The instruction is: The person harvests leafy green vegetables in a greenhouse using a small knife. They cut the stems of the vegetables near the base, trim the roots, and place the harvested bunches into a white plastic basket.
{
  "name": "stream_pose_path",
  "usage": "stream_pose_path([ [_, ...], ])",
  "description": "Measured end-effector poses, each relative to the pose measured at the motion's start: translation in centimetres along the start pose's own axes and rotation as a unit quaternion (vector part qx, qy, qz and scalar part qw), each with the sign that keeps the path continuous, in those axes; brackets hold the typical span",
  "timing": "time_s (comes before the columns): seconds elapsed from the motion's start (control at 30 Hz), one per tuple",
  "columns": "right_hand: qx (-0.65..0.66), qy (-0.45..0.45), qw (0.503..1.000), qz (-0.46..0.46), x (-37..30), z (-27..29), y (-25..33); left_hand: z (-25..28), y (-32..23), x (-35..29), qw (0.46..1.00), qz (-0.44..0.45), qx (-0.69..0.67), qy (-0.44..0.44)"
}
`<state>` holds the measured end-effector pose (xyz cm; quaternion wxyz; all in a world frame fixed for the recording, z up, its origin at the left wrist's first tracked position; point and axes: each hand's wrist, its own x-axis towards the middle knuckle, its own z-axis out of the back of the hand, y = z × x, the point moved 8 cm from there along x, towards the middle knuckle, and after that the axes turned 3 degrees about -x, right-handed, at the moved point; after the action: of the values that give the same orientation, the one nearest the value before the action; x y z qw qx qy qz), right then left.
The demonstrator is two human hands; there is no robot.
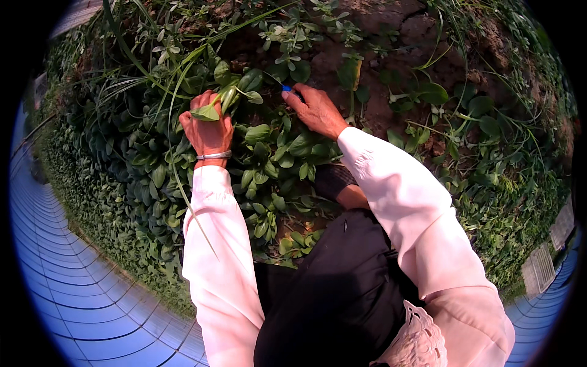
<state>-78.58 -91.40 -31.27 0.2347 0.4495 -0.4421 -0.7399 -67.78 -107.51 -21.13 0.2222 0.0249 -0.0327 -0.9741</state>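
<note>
My left hand is closed around a leafy green plant, whose broad leaves and pale stalks stick out above the fingers. To its right, over the edge of the leafy bed, my right hand grips a small tool with a blue handle. Only the blue end shows past the thumb and forefinger. A thin pale line runs from it toward the held plant, but I cannot make out the tool's kind. Dense low greens grow between and below both hands.
Bare brown soil with scattered weeds lies ahead and to the right. Long grass blades cross near my left wrist. My dark shoe stands among the plants. A ribbed blue covering curves along the left rim, and pale slabs lie at far right.
</note>
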Motion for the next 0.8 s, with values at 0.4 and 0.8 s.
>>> stream_pose_path([
  [0.4,-0.005,0.061,0.998,-0.021,4.2,-4.1,-0.4,-2.6,3.3,0.2,0.994,0.102,-0.046,0.016],
  [0.8,-0.097,0.119,0.988,0.021,3.8,-4.3,-0.8,-6.7,8.3,-4.1,0.845,0.379,-0.369,0.071],
])
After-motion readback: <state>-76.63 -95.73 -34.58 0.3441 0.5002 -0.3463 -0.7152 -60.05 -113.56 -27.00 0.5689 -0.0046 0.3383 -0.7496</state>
